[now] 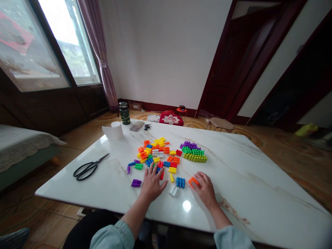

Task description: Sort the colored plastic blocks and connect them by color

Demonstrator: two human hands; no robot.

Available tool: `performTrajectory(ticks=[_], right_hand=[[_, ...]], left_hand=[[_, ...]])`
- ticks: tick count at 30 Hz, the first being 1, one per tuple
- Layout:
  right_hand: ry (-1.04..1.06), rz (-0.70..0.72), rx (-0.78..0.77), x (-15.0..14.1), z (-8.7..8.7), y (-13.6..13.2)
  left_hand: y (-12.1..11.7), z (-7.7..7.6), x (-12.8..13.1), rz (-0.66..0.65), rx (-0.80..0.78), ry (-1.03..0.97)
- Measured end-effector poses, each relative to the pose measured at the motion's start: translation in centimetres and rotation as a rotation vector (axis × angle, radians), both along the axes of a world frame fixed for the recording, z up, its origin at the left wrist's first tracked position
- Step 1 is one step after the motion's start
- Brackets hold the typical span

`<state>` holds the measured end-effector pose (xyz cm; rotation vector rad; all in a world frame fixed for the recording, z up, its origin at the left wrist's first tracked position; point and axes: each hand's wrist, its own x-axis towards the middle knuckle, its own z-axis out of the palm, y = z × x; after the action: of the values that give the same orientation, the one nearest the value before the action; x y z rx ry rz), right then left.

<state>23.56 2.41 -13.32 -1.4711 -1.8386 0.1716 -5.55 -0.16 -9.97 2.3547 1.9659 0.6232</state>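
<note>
My left hand (152, 183) lies over the near edge of a loose pile of small capsule-shaped plastic pieces (157, 152), its fingers spread. Red and blue pieces show at its fingertips. My right hand (205, 189) has thumb and fingers around a small group of orange capsule-shaped pieces (193, 181) at the tabletop. Between the hands are three blue pieces (180, 182) side by side, some white pieces (173, 191) and a single yellow piece (171, 178). Farther back, purple, green and yellow-green pieces (193, 151) stand upright in tight rows.
On the white marbled table (246, 173), black-handled scissors (89, 167) lie at the left. A paper roll (114, 131), a dark green flask (124, 113) and a small black object (147, 127) stand or lie toward the back. A round stool (220, 123) is beyond the table.
</note>
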Motion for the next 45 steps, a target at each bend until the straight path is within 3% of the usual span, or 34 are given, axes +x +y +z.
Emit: performTrajectory(ticks=[5, 11, 15, 20, 22, 24, 27, 30, 35, 45], right_hand=[[0.042, 0.017, 0.031, 0.1, 0.4, -0.2], [-0.099, 0.043, 0.013, -0.4, 1.6, -1.1], [-0.121, 0.001, -0.123, -0.2, 2.4, -0.7], [-0.263, 0.016, -0.398, 0.1, 5.1, 1.5], [-0.206, 0.04, -0.506, 0.4, 6.1, 2.6], [-0.066, 0.036, -0.494, 0.7, 6.5, 3.8], [0.281, -0.028, -0.3, 1.0, 5.6, 5.1], [0.508, -0.08, -0.212, 0.7, 3.6, 5.4], [0.408, -0.19, -0.105, -1.0, 1.4, 5.9], [0.337, -0.337, -0.028, -4.1, 1.3, 8.5]], left_hand=[[-0.1, 0.2, 0.0, -0.004, -0.001, -0.021], [0.0, 0.0, -0.1, -0.008, -0.009, -0.046], [0.0, -0.1, -0.1, -0.01, -0.01, -0.062], [0.0, 0.1, 0.0, -0.009, -0.018, -0.062], [0.0, 0.1, 0.0, -0.007, -0.017, -0.059], [0.0, 0.1, 0.0, -0.005, -0.015, -0.053], [0.0, 0.0, 0.0, -0.007, -0.011, -0.043], [0.1, -0.1, 0.0, -0.005, -0.004, -0.03], [0.2, -0.3, -0.1, -0.006, 0.008, -0.036], [0.3, -0.4, -0.1, -0.011, 0.002, -0.026]])
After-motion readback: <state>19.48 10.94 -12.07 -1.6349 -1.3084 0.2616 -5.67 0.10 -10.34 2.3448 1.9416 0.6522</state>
